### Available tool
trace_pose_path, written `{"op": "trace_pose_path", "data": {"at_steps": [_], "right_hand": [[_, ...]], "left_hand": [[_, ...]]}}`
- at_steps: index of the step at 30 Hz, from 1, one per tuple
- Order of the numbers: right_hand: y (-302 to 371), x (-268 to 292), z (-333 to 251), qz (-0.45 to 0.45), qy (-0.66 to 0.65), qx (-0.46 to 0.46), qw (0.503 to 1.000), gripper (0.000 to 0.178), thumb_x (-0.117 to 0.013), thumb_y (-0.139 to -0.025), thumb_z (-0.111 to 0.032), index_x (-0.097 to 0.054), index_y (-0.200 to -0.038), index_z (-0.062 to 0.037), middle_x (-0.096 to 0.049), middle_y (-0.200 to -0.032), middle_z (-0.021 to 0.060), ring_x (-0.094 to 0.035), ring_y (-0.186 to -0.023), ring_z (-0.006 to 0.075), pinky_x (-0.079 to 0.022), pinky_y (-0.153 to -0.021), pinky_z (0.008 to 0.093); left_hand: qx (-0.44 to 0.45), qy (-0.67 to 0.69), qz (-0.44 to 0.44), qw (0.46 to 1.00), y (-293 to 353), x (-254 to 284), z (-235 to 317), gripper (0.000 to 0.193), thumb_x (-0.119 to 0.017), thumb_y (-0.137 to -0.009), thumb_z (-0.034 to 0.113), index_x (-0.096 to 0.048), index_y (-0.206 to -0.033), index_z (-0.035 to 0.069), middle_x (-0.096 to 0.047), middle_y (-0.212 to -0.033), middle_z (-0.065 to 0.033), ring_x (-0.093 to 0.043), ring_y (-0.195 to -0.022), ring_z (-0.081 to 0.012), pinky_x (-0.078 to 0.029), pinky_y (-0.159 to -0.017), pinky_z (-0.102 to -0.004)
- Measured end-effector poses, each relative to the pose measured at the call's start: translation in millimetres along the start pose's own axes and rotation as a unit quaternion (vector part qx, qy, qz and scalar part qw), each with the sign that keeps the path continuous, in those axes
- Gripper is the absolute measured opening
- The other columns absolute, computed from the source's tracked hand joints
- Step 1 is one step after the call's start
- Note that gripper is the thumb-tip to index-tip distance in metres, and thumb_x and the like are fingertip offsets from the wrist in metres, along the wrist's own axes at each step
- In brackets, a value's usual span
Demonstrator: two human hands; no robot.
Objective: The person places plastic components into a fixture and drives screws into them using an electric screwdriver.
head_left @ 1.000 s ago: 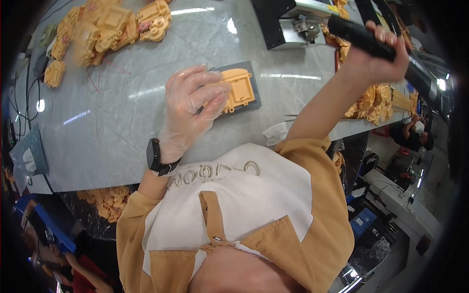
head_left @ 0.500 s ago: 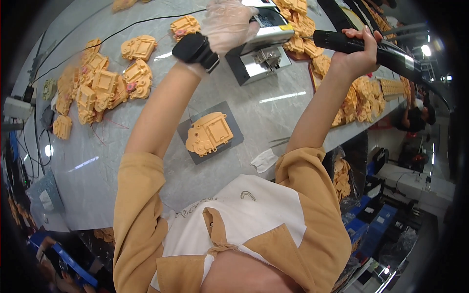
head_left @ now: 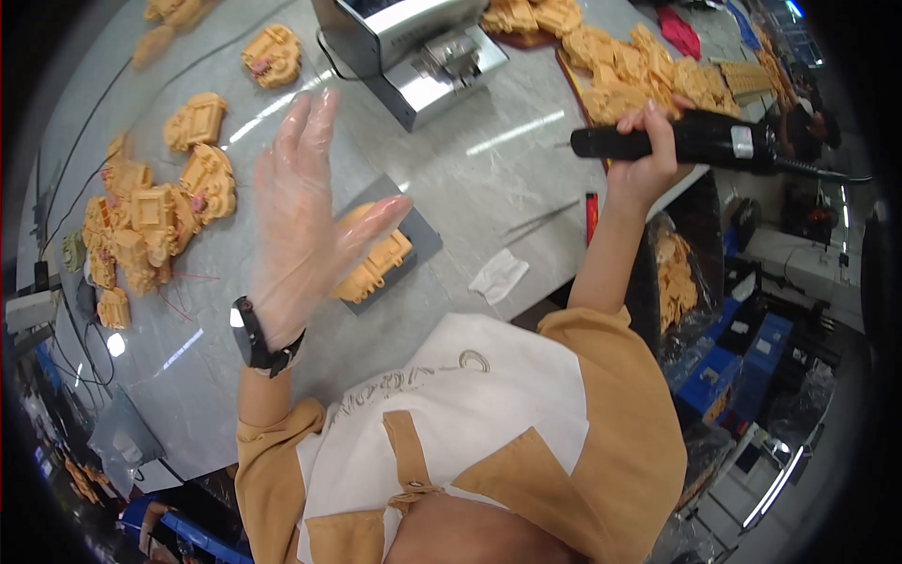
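My left hand (head_left: 299, 226), in a clear plastic glove with a black watch at the wrist, is open. Its fingers stretch away from me and the thumb points right. Partly beneath it, an orange plastic housing (head_left: 383, 263) lies on a dark grey square pad (head_left: 425, 246); the hand hides much of the housing, and I cannot tell whether they touch. On the right, my bare right hand (head_left: 648, 171) is wrapped round a black electric screwdriver (head_left: 700, 141). The screwdriver is held roughly level, its thin bit facing left and its cable running off right.
A boxy metal screw feeder (head_left: 437, 70) stands at the far middle. Orange housings (head_left: 150, 211) are heaped on the left, and more (head_left: 611, 70) lie at the far right. A white cloth (head_left: 498, 275), tweezers (head_left: 543, 221) and a red-and-black tool (head_left: 592, 218) lie near the right table edge.
My left hand has come back from the screw feeder to over the housing, its fingers now spread. My right hand with the screwdriver has come slightly nearer. The whole view has shifted.
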State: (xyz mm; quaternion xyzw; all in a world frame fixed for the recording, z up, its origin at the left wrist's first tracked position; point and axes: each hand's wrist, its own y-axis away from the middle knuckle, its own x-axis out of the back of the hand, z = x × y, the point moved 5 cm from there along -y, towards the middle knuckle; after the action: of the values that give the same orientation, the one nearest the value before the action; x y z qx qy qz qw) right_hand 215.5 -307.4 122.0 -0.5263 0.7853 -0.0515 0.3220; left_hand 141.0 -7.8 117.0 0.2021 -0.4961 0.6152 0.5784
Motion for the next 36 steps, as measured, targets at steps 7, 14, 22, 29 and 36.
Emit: {"op": "trace_pose_path", "data": {"at_steps": [7, 14, 22, 29, 36], "right_hand": [[14, -40, 1, -0.039, -0.041, -0.024, 0.998, 0.035, -0.055, -0.073, 0.006, -0.040, -0.104, 0.0007, -0.049, -0.063, 0.0058, -0.048, -0.048, 0.0158, -0.044, -0.053, 0.0313], [-10, -63, 14, -0.043, -0.108, -0.010, 0.993, 0.036, -0.055, -0.074, 0.005, -0.040, -0.106, 0.0018, -0.050, -0.060, 0.0064, -0.050, -0.048, 0.0159, -0.045, -0.053, 0.0314], [-12, -132, 30, -0.212, -0.029, 0.022, 0.977, 0.037, -0.055, -0.074, 0.007, -0.041, -0.108, 0.0036, -0.050, -0.058, 0.0077, -0.047, -0.045, 0.0157, -0.044, -0.052, 0.0334], [1, -140, 52, -0.174, 0.121, -0.009, 0.977, 0.035, -0.056, -0.071, 0.008, -0.046, -0.105, 0.0059, -0.051, -0.059, 0.0028, -0.049, -0.045, 0.0108, -0.041, -0.047, 0.0216], [37, -124, 10, -0.248, -0.041, 0.007, 0.968, 0.037, -0.057, -0.072, 0.009, -0.042, -0.105, 0.0063, -0.055, -0.058, 0.0070, -0.051, -0.043, 0.0131, -0.046, -0.048, 0.0253]], "left_hand": [[-0.080, -0.146, 0.106, 0.980, -106, 10, -16, 0.039, -0.074, -0.070, 0.029, -0.059, -0.100, 0.010, -0.052, -0.114, -0.0144, -0.043, -0.115, -0.0335, -0.035, -0.096, -0.0429], [-0.129, -0.115, 0.127, 0.977, -106, 17, -16, 0.029, -0.069, -0.074, 0.029, -0.062, -0.096, 0.011, -0.056, -0.108, -0.0098, -0.046, -0.110, -0.0290, -0.033, -0.095, -0.0433], [0.194, 0.323, 0.027, 0.926, 75, 22, -34, 0.053, -0.062, -0.077, 0.028, -0.047, -0.123, 0.005, -0.050, -0.121, -0.0110, -0.043, -0.118, -0.0241, -0.030, -0.099, -0.0380], [0.369, 0.309, 0.044, 0.875, 170, 18, -49, 0.057, -0.063, -0.076, 0.030, -0.046, -0.124, 0.004, -0.047, -0.126, -0.0108, -0.040, -0.121, -0.0234, -0.025, -0.103, -0.0387], [0.269, 0.264, 0.045, 0.925, 148, 20, -48, 0.071, -0.074, -0.068, 0.031, -0.044, -0.126, 0.005, -0.043, -0.128, -0.0125, -0.039, -0.122, -0.0266, -0.030, -0.101, -0.0391]]}}
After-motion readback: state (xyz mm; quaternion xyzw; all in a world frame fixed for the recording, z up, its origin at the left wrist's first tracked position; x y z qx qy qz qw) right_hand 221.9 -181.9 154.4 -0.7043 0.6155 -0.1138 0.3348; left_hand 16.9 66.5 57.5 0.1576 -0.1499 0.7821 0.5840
